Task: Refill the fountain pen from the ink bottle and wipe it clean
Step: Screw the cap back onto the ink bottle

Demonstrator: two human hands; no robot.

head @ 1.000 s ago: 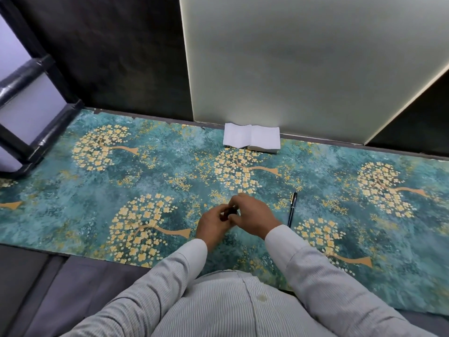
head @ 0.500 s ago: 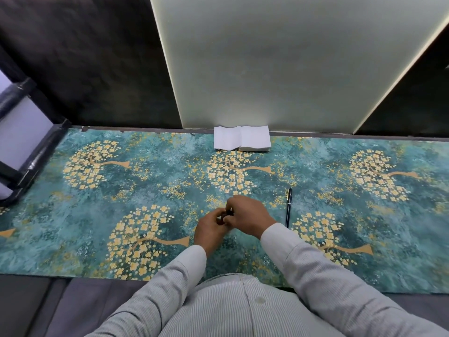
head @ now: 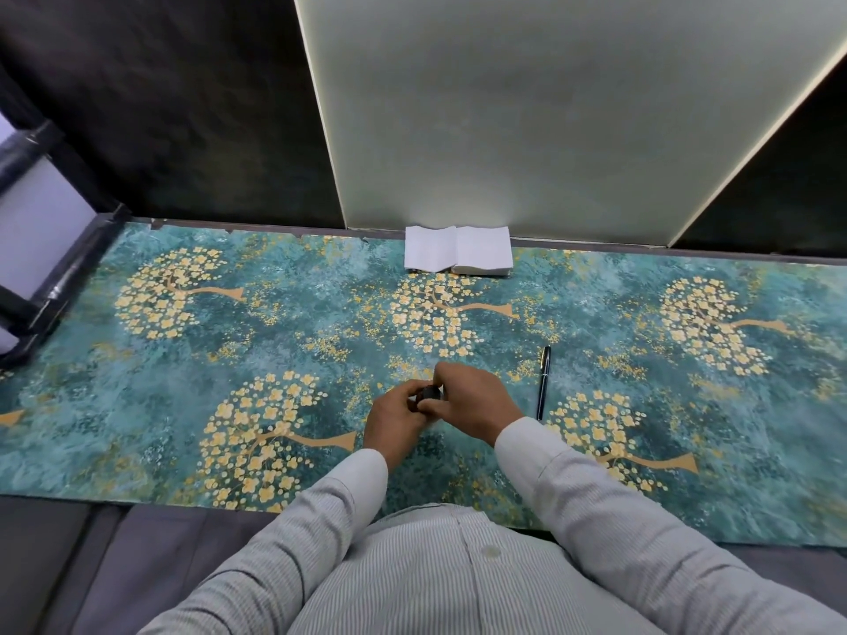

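A small dark ink bottle (head: 430, 394) sits between my two hands at the middle of the table, mostly hidden by fingers. My left hand (head: 395, 420) grips it from the left. My right hand (head: 470, 401) curls over its top from the right, fingers around the dark cap. A black fountain pen (head: 543, 382) lies capped on the patterned cloth just to the right of my right hand, pointing away from me. A stack of white tissues (head: 458, 255) rests at the back edge against the pale panel.
The table is covered by a teal cloth with golden trees (head: 229, 359). A pale upright panel (head: 504, 130) stands behind the tissues. A black frame (head: 50, 286) runs along the far left edge.
Both hands stay on the ink bottle in the same place; only the camera view has shifted slightly upward.
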